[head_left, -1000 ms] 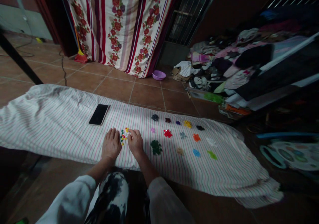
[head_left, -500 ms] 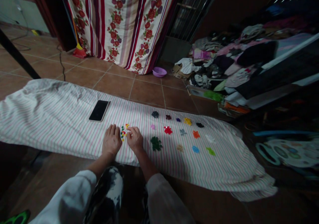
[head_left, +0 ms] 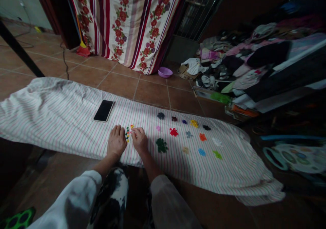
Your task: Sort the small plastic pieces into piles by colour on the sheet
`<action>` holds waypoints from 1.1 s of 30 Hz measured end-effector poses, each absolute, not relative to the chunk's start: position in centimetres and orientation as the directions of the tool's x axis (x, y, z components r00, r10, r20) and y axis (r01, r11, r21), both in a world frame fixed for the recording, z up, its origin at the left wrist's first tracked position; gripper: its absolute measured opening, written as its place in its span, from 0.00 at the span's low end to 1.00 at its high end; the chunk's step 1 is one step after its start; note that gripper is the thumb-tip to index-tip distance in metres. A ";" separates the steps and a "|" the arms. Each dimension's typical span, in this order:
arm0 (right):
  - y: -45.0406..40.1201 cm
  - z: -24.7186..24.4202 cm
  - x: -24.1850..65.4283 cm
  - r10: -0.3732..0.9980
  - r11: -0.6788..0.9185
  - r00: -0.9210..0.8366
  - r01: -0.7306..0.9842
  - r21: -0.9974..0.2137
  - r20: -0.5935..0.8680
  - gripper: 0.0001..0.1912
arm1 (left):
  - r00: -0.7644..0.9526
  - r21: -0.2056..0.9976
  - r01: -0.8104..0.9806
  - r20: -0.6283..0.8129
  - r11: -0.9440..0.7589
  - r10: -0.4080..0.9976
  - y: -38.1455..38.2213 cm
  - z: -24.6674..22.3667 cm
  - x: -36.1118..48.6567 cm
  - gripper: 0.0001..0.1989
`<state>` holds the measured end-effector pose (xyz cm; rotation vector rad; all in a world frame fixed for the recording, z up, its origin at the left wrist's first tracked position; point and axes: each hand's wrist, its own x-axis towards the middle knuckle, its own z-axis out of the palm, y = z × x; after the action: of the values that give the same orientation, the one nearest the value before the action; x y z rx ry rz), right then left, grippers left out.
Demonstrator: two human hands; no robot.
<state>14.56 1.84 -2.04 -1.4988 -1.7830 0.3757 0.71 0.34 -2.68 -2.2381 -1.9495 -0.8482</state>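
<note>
My left hand (head_left: 116,142) lies flat on the striped cloth (head_left: 76,120), fingers stretched forward, just left of a small patch of tiny colored pieces (head_left: 127,133). Green, yellow, red and orange show among them, set close together. From the other side, my right hand (head_left: 140,141) reaches to the patch with thumb and forefinger pinched over its right edge. Whatever is between those fingertips is too small to make out. Sorted piles spread out to the right, among them dark green pieces (head_left: 161,145), red pieces (head_left: 173,131) and pink pieces (head_left: 158,128).
A phone (head_left: 104,110) lies on the cloth beyond my left hand. More piles sit farther right, including yellow (head_left: 194,123), orange (head_left: 202,137), blue (head_left: 201,152) and lime green (head_left: 217,154). On the floor behind are a purple basin (head_left: 165,72) and heaped clothes (head_left: 229,62).
The view has shifted slightly, so everything appears a little farther right and higher. My right fingertips have shifted slightly over the small patch; my left hand stays flat beside it.
</note>
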 end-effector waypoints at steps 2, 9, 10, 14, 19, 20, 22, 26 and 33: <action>1.8 -2.0 14.6 0.932 0.284 -0.041 0.698 -0.657 0.360 0.12 | 0.045 0.306 0.932 0.439 -0.196 0.897 0.3 -2.7 0.7 0.20; 1.3 -1.0 14.5 0.924 0.345 -0.158 0.735 -0.584 0.347 0.11 | 0.044 0.304 0.934 0.428 -0.189 0.903 0.3 -2.6 0.7 0.20; 1.3 -0.9 14.4 0.925 0.343 -0.163 0.747 -0.570 0.344 0.10 | 0.044 0.301 0.935 0.428 -0.189 0.903 0.3 -2.6 0.7 0.19; 1.4 -0.8 14.1 0.929 0.319 -0.151 0.787 -0.527 0.337 0.08 | 0.047 0.306 0.932 0.424 -0.192 0.905 0.3 -2.6 0.7 0.19; 1.5 -0.9 14.0 0.924 0.324 -0.152 0.797 -0.510 0.350 0.07 | 0.050 0.324 0.925 0.416 -0.200 0.908 0.3 -2.6 0.7 0.20; 1.5 -0.9 14.1 0.923 0.328 -0.155 0.796 -0.509 0.352 0.07 | 0.052 0.323 0.925 0.414 -0.200 0.909 0.3 -2.6 0.7 0.20; 1.5 -0.9 14.1 0.920 0.337 -0.162 0.791 -0.510 0.357 0.07 | 0.057 0.315 0.928 0.409 -0.199 0.911 0.3 -2.6 0.7 0.20; 1.5 -0.9 14.3 0.907 0.370 -0.173 0.763 -0.530 0.384 0.05 | 0.055 0.319 0.927 0.406 -0.198 0.912 0.3 -2.6 0.6 0.20; 1.8 -1.5 14.4 0.909 0.334 -0.073 0.717 -0.612 0.411 0.05 | 0.045 0.300 0.934 0.436 -0.192 0.899 0.3 -2.7 0.7 0.20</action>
<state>14.40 1.79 -1.49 -1.4368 -1.8401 0.3203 0.74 0.28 -2.66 -2.2225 -1.9532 -0.8412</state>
